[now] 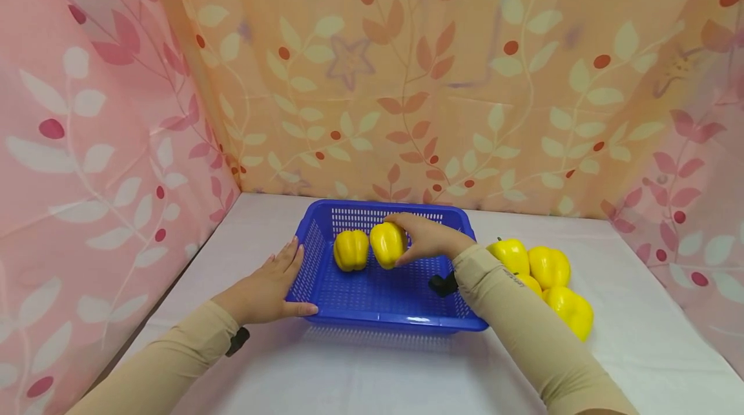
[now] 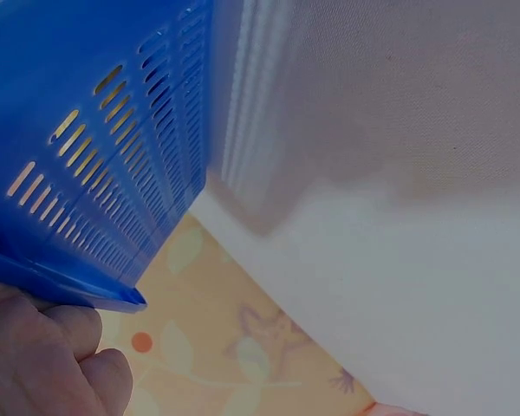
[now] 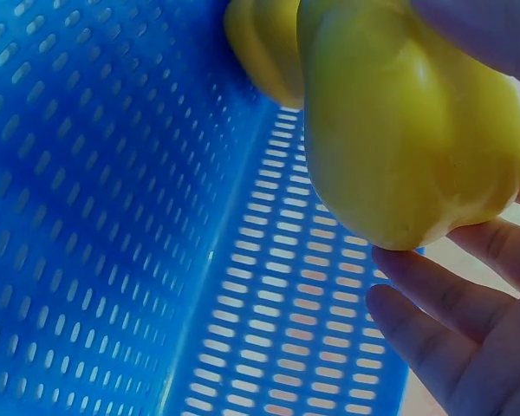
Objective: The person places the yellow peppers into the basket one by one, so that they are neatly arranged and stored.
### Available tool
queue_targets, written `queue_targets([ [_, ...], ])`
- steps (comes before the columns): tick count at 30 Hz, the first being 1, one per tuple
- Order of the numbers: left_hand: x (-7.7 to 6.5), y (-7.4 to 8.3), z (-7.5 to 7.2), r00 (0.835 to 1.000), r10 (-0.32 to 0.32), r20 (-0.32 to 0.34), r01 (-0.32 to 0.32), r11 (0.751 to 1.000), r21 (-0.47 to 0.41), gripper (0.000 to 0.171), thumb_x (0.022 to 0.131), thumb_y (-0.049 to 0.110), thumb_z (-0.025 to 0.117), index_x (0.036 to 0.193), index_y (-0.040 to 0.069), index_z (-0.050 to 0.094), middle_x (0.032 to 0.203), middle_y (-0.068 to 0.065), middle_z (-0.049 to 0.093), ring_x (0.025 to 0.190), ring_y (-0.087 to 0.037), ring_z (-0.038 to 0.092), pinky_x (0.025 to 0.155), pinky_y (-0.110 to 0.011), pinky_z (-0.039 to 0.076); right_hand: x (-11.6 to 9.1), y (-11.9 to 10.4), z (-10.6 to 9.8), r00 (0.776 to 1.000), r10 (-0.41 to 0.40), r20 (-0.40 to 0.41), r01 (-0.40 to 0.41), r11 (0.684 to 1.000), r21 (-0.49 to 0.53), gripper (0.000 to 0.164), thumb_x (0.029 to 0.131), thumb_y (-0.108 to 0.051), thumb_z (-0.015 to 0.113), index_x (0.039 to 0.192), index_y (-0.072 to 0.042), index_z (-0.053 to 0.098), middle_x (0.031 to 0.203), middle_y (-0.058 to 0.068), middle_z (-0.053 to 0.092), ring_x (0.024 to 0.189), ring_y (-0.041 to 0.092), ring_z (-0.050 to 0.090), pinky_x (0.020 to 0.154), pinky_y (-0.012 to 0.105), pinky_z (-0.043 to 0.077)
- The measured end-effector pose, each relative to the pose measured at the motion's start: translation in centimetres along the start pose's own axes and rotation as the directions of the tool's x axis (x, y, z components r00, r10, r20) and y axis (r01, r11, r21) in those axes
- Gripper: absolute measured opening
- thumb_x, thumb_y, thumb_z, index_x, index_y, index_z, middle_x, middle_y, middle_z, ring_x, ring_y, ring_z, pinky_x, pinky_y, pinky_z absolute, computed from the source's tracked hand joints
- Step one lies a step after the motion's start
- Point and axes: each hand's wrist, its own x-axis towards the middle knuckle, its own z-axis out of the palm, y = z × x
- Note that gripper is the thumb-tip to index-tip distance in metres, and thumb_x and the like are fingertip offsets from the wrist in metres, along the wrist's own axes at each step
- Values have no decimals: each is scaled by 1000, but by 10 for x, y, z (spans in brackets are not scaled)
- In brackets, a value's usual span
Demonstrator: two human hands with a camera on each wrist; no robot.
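One pepper [image 1: 351, 250] sits in the basket [image 1: 395, 320]; the right hand [image 1: 429, 237] grips another pepper [image 1: 386, 245] inside. Left hand [image 1: 270, 287], fingers straight, touches the basket's 9-o'clock side. Four peppers [image 1: 549, 266] remain outside at 3 o'clock.

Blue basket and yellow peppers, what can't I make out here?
Head view: the right sleeve covers part of the pepper pile, so its count is uncertain.
Head view: the right hand hides part of the held pepper.
Left wrist: the top and left edges cut off the basket; its wall hides all but slivers of yellow.
Right wrist: the held pepper overlaps the other pepper, and the top edge cuts off both.
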Motion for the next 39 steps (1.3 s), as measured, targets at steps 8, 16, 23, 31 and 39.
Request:
queue_targets([
  [8,1,-2,3,1000,8,-10,-8,1000,5,118,69,81,41,145,-3,9,152,-19,-3,139,-33,3,109,-52,13,5,5,7,1000,-10,18,11,1000,-17,84,67,-28,82,136,-7,39,133,7,46,119,21,42,105,38,31],
  [16,1,-2,1,1000,17,-14,-17,1000,1,117,70,81,41,144,-4,9,151,-20,-4,139,-33,3,109,-52,13,10,10,13,1000,2,28,0,998,-66,80,65,-28,83,130,-4,44,123,7,52,112,22,47,102,38,34],
  [23,0,-1,0,1000,13,-12,-13,1000,-2,119,68,82,40,144,-4,9,151,-20,-3,139,-33,3,109,-51,13,12,11,16,996,44,78,-38,997,-69,82,66,-27,82,133,-4,41,126,8,50,113,22,46,103,38,33],
  [31,0,-1,2,1000,6,-4,-6,1000,-6,117,70,80,43,144,-3,8,151,-20,-4,139,-33,3,109,-52,13,13,15,20,983,126,135,-118,991,-66,80,68,-25,81,135,-10,40,122,5,49,107,20,45,99,37,37],
  [39,-1,0,-2,1000,26,-15,-26,1000,0,115,72,78,44,144,-5,9,151,-21,-2,139,-35,5,108,-52,14,17,22,23,982,128,138,-122,991,-49,79,67,-22,82,133,-11,41,121,1,51,106,17,47,99,35,37],
])
